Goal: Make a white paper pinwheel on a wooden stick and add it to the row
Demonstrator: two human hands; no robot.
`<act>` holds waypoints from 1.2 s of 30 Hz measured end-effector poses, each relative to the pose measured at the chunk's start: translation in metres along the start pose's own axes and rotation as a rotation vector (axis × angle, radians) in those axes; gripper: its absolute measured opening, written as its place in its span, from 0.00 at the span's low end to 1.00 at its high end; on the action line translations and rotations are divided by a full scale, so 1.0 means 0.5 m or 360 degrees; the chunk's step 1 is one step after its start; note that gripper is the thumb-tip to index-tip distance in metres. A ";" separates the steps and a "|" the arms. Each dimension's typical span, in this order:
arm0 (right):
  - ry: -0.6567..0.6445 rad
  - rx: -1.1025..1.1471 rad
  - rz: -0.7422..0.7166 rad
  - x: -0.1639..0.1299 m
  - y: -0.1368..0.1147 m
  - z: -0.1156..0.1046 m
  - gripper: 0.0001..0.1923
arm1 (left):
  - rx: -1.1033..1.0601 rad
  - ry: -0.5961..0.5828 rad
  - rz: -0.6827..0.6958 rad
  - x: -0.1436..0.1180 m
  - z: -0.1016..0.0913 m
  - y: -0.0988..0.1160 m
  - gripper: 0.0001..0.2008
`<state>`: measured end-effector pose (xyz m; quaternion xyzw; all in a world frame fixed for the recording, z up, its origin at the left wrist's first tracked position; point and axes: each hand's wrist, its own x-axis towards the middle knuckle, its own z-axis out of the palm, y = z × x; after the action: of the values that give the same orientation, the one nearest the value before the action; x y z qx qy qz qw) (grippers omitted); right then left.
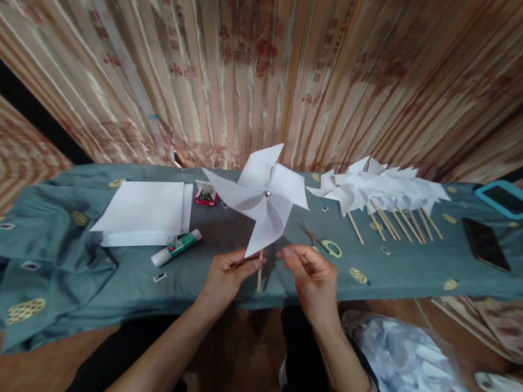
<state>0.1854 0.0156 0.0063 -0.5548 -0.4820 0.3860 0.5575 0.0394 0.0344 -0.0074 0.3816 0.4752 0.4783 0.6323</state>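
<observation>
A white paper pinwheel (286,194) with a shiny pin at its centre stands upright before me. My left hand (229,276) pinches its thin wooden stick just below the blades. To the right of the stick is my right hand (311,277), its fingers curled and thumb close to the index finger; whether anything tiny sits between them I cannot make out. Behind that hand lie scissors (331,248) with pale green handles. Several finished pinwheels (388,191) lie overlapping at the back right, their sticks pointing toward me.
On the left are a stack of white paper (143,208), a glue stick (176,247) and a small red box of pins (206,195). A black phone (486,244) and a blue-framed tablet (509,199) lie far right on the green cloth (407,268). A plastic bag of paper scraps (415,380) sits on the floor.
</observation>
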 end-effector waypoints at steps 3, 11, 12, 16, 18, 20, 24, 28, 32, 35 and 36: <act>0.0046 -0.0197 -0.0074 0.003 0.008 -0.003 0.10 | -0.0072 -0.0032 -0.0006 0.000 0.011 -0.001 0.11; -0.0062 -0.0127 -0.0046 0.005 0.023 0.006 0.11 | -0.0204 -0.0126 0.0003 0.000 0.046 -0.015 0.11; -0.0042 -0.0112 -0.0036 0.005 0.024 0.006 0.11 | -0.0204 -0.0134 0.0007 0.000 0.049 -0.015 0.11; -0.0002 -0.0104 -0.0036 0.006 0.023 0.004 0.09 | -0.0197 -0.0213 0.0021 0.000 0.057 -0.020 0.12; 0.0007 -0.0102 -0.0038 0.006 0.022 0.004 0.08 | -0.0205 -0.0241 0.0020 0.002 0.060 -0.024 0.12; 0.0042 -0.0099 -0.0034 0.007 0.022 0.005 0.08 | -0.0214 -0.0232 0.0011 0.004 0.061 -0.029 0.12; 0.0142 -0.0108 0.0016 0.012 0.024 0.005 0.10 | -0.0203 -0.0151 -0.0030 0.005 0.059 -0.030 0.14; 0.0254 -0.0188 -0.0032 0.030 0.011 -0.002 0.11 | -0.0170 -0.0050 -0.0088 0.004 0.048 -0.020 0.15; 0.0389 -0.0264 -0.0099 0.070 -0.017 -0.022 0.12 | -0.0117 -0.0036 -0.0112 0.002 0.037 -0.012 0.15; 0.0402 -0.0455 -0.0135 0.114 -0.031 -0.049 0.14 | -0.0102 -0.0028 -0.0104 0.001 0.032 -0.009 0.14; 0.0411 -0.0548 -0.0150 0.130 -0.033 -0.060 0.14 | -0.0105 -0.0029 -0.0102 0.000 0.031 -0.008 0.14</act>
<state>0.2281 0.0697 0.0323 -0.6636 -0.4909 0.1973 0.5289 0.0553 0.0331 -0.0073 0.3495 0.4655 0.4697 0.6637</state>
